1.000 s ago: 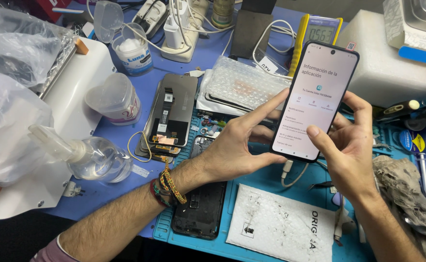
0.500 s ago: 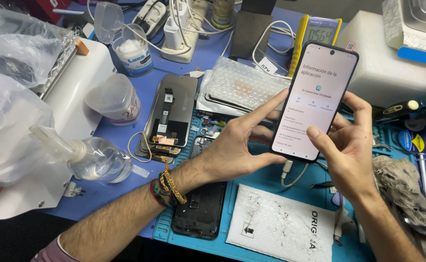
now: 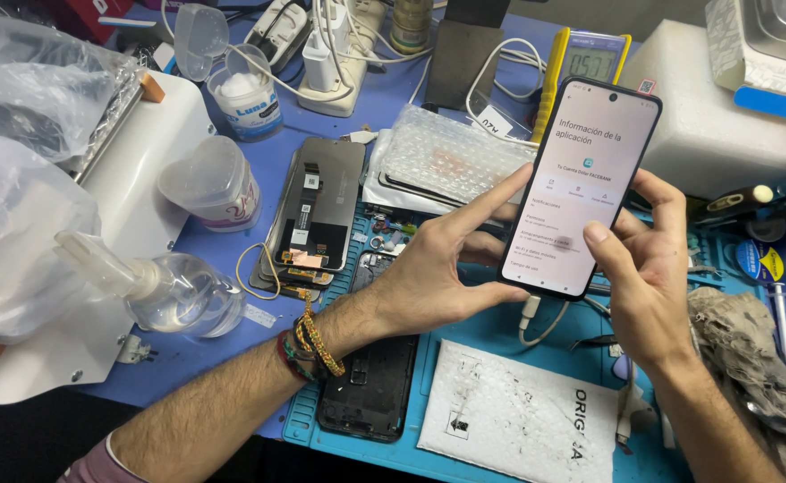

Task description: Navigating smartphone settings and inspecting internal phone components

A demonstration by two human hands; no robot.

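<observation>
A dark smartphone [image 3: 581,183] with a lit white settings screen is held upright above the blue work mat [image 3: 491,335]. My right hand [image 3: 648,268] grips its right edge and back, thumb resting on the screen. My left hand [image 3: 437,268] supports the lower left edge, index finger stretched to the phone's left side. A white cable [image 3: 536,322] hangs from the phone's bottom. Braided bracelets circle my left wrist.
An opened phone screen assembly [image 3: 317,210] lies left of my hands, a black phone back [image 3: 370,385] under my left wrist. A bubble-wrap bag [image 3: 455,156], white padded envelope [image 3: 518,416], yellow multimeter [image 3: 585,58], clear pump bottle [image 3: 165,291], white tubs and a grey rag [image 3: 746,344] surround them.
The screen content has changed to a different settings page with more text lines. Both hands and the phone stay almost in the same place.
</observation>
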